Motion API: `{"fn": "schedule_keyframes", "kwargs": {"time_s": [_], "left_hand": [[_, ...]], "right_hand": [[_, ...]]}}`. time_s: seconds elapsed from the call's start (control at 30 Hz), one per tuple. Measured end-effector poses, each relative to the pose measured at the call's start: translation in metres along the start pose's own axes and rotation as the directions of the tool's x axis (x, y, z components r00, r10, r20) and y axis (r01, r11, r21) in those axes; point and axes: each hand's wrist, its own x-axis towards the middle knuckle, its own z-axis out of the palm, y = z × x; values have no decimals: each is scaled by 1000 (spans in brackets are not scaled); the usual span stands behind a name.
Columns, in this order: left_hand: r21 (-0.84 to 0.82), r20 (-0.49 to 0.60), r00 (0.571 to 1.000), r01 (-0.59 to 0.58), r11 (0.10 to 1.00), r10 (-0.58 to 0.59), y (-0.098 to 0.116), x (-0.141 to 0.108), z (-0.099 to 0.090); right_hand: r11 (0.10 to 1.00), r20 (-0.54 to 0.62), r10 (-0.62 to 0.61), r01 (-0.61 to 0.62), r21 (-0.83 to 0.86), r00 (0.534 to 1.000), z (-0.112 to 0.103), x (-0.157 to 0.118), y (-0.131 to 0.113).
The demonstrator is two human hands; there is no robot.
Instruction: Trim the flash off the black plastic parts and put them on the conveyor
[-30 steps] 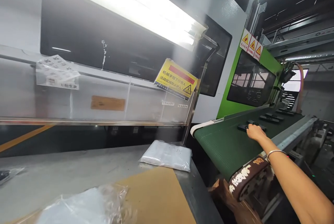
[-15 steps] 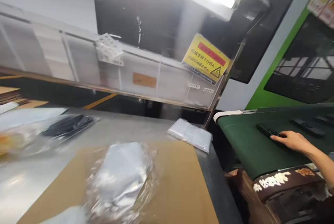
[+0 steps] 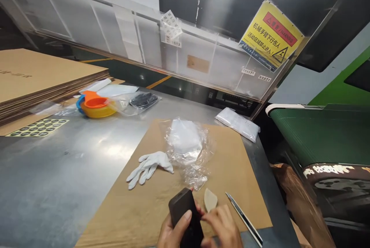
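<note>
Black case [image 3: 181, 205] has moved from belt [image 3: 332, 136] to left hand [image 3: 170, 236].

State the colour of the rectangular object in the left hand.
The rectangular object is black, clearest in the head view.

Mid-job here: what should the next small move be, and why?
I'd probably tilt the black part slightly with the left hand, bringing its right edge into clearer view. That hand grips it, thumb across its face, while the fingers of the right hand are at or near that edge; whether they touch it is unclear.
</note>
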Motion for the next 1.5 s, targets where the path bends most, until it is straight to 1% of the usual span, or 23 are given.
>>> {"fn": "schedule_keyframes", "kwargs": {"time_s": [0.07,0.13,0.23,0.33,0.4,0.43,0.47,0.5,0.53,0.57,0.6,0.7,0.8,0.9,1.0,1.07,1.17,1.23,1.27,1.33,1.4,1.43,1.5], "left_hand": [[135,29,994,-110,985,107,6,-6,-17],[289,112,976,-210,934,185,12,-14,-33],[524,245,947,-308,794,205,19,-23,-52],[664,329,914,-402,631,236,23,-27,-65],[664,412,864,-503,553,291,25,-27,-69],[644,467,828,-559,522,310,26,-27,-70],[617,521,789,-612,494,326,27,-27,-70],[591,564,754,-653,473,337,27,-28,-70],[572,591,730,-680,459,343,28,-28,-70],[561,609,715,-695,450,345,28,-30,-70],[554,623,704,-705,442,342,29,-31,-70],[568,653,703,-701,431,281,30,-37,-74],[585,669,711,-683,437,215,30,-41,-77],[576,666,713,-679,455,219,29,-43,-78],[611,626,763,-608,507,161,28,-45,-77],[618,588,802,-527,583,103,27,-47,-76],[576,548,833,-441,688,75,23,-49,-74],[549,513,855,-391,739,71,19,-50,-72],[514,480,875,-338,788,62,16,-51,-71],[376,388,922,-158,913,-1,10,-52,-69],[148,275,955,69,987,-108,3,-52,-66],[15,222,962,161,987,-160,0,-51,-65],[-214,151,965,243,946,-214,-2,-49,-63]], "right_hand": [[994,7,107,-107,-26,994,13,4,10],[977,8,189,-188,-102,982,20,11,21],[981,67,191,-188,-54,979,23,18,27],[983,108,174,-179,46,979,5,19,10],[978,106,94,-112,178,990,-13,20,-15],[956,60,-5,-13,292,998,-21,21,-29],[922,-2,-125,117,370,992,-27,22,-44],[878,-71,-253,260,402,965,-31,24,-57],[842,-122,-345,364,398,931,-33,25,-69],[821,-148,-404,429,376,903,-33,25,-77],[814,-153,-437,462,352,886,-32,26,-82],[835,-104,-416,425,349,904,-30,23,-84],[824,-88,-422,422,377,902,-32,19,-83],[810,-79,-438,431,398,895,-35,18,-86],[843,-38,-393,376,386,919,-38,16,-87],[845,-53,-395,386,371,917,-39,15,-87],[827,-100,-399,405,390,912,-39,13,-88],[826,-109,-338,350,442,935,-36,12,-86],[824,-106,-281,296,482,954,-33,10,-84],[808,-73,-134,152,570,988,-23,5,-79],[769,-24,38,-14,639,999,-9,-4,-77],[746,-5,118,-86,661,993,0,-10,-77],[703,8,234,-175,689,972,16,-24,-80]]}}
